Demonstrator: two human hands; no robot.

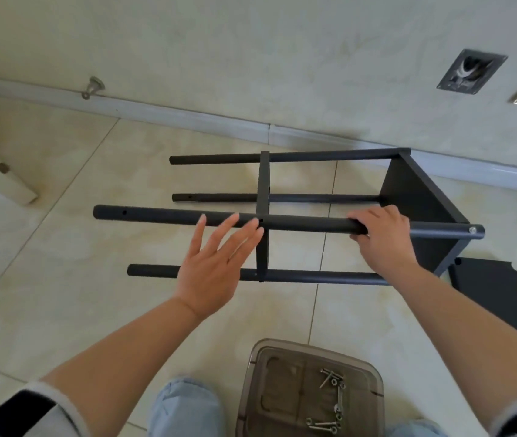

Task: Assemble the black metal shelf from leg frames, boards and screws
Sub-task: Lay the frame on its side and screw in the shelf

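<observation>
the half-built black shelf lies on its side on the tiled floor near the wall, four tube legs running leftward from an end board at the right, with a middle board standing edge-on across them. the right hand grips the nearest upper leg close to the end board, while the left hand is spread wide with straight fingers, fingertips just at that leg by the middle board. a loose board lies on the floor at the right, and screws rest on a clear plastic lid near the person's knees.
</observation>
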